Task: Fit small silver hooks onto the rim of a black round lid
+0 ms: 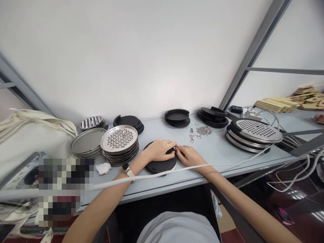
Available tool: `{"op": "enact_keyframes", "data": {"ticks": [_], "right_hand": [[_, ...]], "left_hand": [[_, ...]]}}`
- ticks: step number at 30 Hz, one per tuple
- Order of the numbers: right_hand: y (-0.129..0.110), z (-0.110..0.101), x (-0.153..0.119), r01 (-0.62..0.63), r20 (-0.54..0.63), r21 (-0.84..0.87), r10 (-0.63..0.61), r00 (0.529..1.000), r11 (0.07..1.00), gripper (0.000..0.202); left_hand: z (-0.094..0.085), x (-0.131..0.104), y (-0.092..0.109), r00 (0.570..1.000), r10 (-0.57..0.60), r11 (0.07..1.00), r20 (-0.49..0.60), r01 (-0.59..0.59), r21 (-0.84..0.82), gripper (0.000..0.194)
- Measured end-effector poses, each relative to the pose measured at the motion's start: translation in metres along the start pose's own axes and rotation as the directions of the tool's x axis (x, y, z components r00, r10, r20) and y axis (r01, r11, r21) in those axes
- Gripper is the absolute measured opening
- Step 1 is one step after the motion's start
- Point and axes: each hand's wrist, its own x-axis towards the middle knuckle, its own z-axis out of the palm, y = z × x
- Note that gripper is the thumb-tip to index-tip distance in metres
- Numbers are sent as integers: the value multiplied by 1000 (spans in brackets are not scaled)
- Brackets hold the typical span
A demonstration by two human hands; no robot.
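Note:
A round black cover (158,166) lies flat on the table in front of me, with a thin silvery rim along its lower right side. My left hand (162,151) reaches across its top and holds it, thumb and fingers towards the right edge. At that edge the fingertips of my right hand (188,155) are pinched together, touching or nearly touching my left fingertips. Whatever is between them is too small to see. Small metal clips (204,130) lie loose beyond my right hand. Left of my hands stands a stack of round metal grater plates (120,139).
Plain round plates (88,142) are stacked at the far left. Black round parts (128,122) (177,116) (212,116) line the wall. Assembled graters (258,131) with black rims are piled at right. A white cable (157,174) crosses in front of my forearms.

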Motion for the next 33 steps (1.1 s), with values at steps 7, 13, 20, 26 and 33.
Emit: {"op": "enact_keyframes", "data": {"ticks": [7, 13, 20, 26, 33], "right_hand": [[-1, 0, 1, -2, -10, 17, 2, 1000, 1000, 28], [-3, -4, -1, -13, -34, 159, 19, 999, 987, 24], [-2, -2, -1, 2, -36, 122, 3, 999, 993, 23], [-1, -1, 0, -21, -25, 63, 23, 999, 998, 38], [0, -1, 0, -1, -29, 76, 3, 1000, 997, 35]], "left_hand": [[1, 0, -1, 1000, 14, 1000, -28, -14, 0, 15], [-1, -1, 0, 1000, 4, 999, -28, -5, -31, 16], [1, 0, 0, 1000, 0, 1000, -22, 0, -20, 17], [3, 0, -2, 1000, -8, 1000, -20, 8, -18, 21], [6, 0, -4, 999, 3, 1000, -44, -4, -23, 25]]}}
